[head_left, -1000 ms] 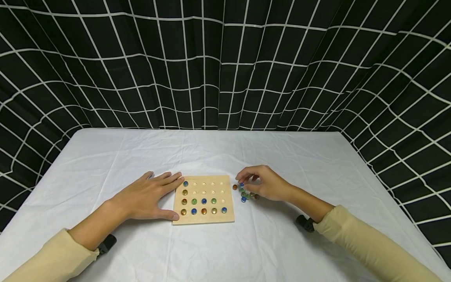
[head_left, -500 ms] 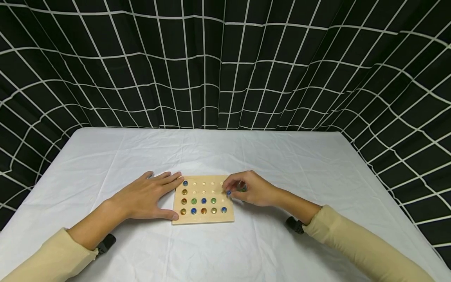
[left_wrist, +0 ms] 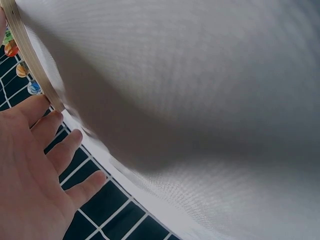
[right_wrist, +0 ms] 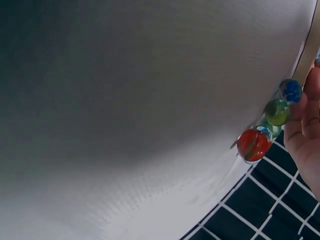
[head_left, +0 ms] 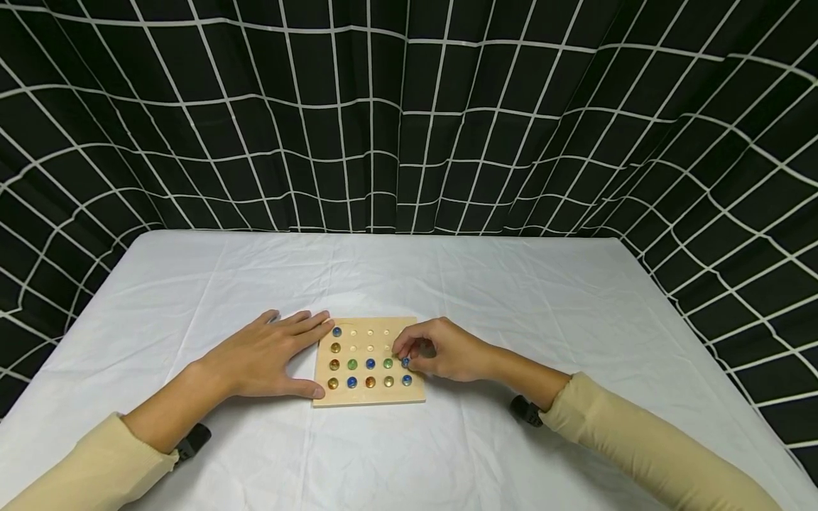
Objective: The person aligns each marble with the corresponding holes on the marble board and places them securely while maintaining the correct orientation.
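Observation:
A pale wooden board (head_left: 383, 399) with rows of small round hollows lies on the table. Glass marbles sit in its front row, in most of the second row from the front and down its left column. My left hand (head_left: 265, 362) lies flat at the board's left side, fingertips and thumb on its edge, fingers spread. Between thumb and fingertips, my right hand (head_left: 454, 351) pinches a blue marble (head_left: 405, 363) at the right end of the second row from the front. A green marble (head_left: 388, 363) sits just left of it.
Loose marbles, among them a red marble (right_wrist: 252, 145), a green marble (right_wrist: 277, 112) and a blue marble (right_wrist: 291, 91), lie right of the board, hidden behind my right hand in the head view. A white cloth (head_left: 268, 270) covers the table; a black gridded curtain (head_left: 358, 142) hangs behind.
My right hand has carried the blue marble left from the loose marbles to the board's right side, then nearer the front to the second row. My left hand has stayed still.

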`<state>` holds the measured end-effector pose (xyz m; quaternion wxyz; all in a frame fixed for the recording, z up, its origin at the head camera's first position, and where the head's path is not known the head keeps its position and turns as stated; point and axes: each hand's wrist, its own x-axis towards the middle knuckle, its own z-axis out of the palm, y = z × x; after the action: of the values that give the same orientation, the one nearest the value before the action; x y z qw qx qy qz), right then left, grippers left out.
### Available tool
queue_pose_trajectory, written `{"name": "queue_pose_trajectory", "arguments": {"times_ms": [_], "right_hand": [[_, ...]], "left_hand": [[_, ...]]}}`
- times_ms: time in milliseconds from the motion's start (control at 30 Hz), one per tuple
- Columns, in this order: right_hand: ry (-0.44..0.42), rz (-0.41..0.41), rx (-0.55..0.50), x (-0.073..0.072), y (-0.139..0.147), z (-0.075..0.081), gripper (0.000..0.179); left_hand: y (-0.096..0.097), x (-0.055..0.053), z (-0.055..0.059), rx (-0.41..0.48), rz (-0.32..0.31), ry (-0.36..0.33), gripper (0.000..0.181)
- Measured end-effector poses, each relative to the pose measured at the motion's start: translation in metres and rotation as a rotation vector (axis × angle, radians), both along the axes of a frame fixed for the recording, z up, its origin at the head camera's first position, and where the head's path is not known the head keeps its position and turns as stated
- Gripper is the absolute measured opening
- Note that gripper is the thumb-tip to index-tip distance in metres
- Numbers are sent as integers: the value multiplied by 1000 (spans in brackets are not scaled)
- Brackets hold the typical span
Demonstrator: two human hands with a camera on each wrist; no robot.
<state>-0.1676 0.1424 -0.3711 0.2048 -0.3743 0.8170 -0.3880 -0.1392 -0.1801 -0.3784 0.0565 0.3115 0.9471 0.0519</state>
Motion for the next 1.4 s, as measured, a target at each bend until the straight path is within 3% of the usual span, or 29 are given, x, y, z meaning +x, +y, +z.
{"name": "queue_pose_trajectory", "arguments": {"times_ms": [367, 800, 1400], "right_hand": [[43, -28, 1, 0, 3, 5, 25], [129, -106, 1, -13, 28, 17, 23], [135, -187, 38, -26, 58, 9, 23]], "left_hand": [[1, 0, 1, -1, 3, -3, 108], [1, 0, 1, 0, 2, 0, 107], [1, 1, 2, 3, -7, 5, 107]]}}
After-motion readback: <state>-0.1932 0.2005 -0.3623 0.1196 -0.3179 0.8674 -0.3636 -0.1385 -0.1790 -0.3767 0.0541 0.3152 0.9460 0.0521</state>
